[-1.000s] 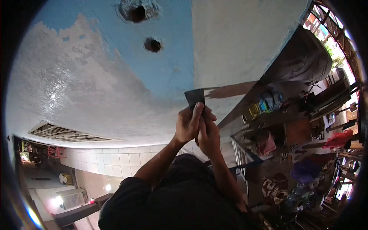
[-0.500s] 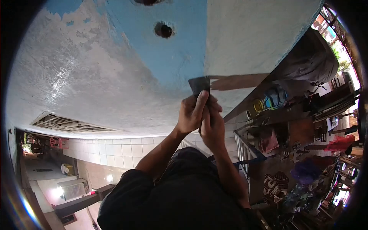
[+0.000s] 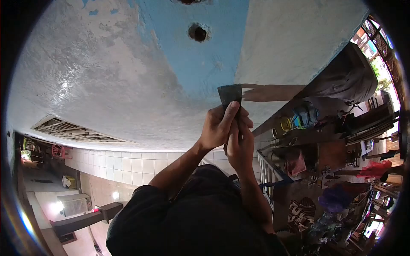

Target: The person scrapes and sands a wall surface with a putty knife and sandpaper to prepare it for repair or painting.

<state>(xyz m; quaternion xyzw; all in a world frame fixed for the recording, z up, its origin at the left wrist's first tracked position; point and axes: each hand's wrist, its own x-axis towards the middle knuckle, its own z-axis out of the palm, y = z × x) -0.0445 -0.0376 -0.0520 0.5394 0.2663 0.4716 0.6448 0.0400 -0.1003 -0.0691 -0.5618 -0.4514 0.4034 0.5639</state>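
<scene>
A dark, flat-bladed putty knife (image 3: pixel 230 93) rests with its wide edge up at the painted surface, where the blue paint (image 3: pixel 209 64) meets grey-white filler (image 3: pixel 166 100). My left hand (image 3: pixel 217 128) is closed on its handle, thumb laid along the front. Just beside and below it, my right hand (image 3: pixel 240 143) wraps the lower handle, so most of the handle is hidden. Right of the blade, another person's forearm (image 3: pixel 279 92) reaches in from a dark sleeve (image 3: pixel 341 74), its hand close by the blade.
A dark round hole (image 3: pixel 198 32) sits in the blue strip above. At left is a slatted vent (image 3: pixel 77 129), with white tiles (image 3: pixel 132 165) below. A metal railing (image 3: pixel 269 170) stands at right, near a blue bag (image 3: pixel 305 115) and cluttered goods (image 3: pixel 329 213).
The whole view has shifted a little, with the hole and the blue strip now further right. Both my hands keep their hold on the putty knife, which appears slightly further right.
</scene>
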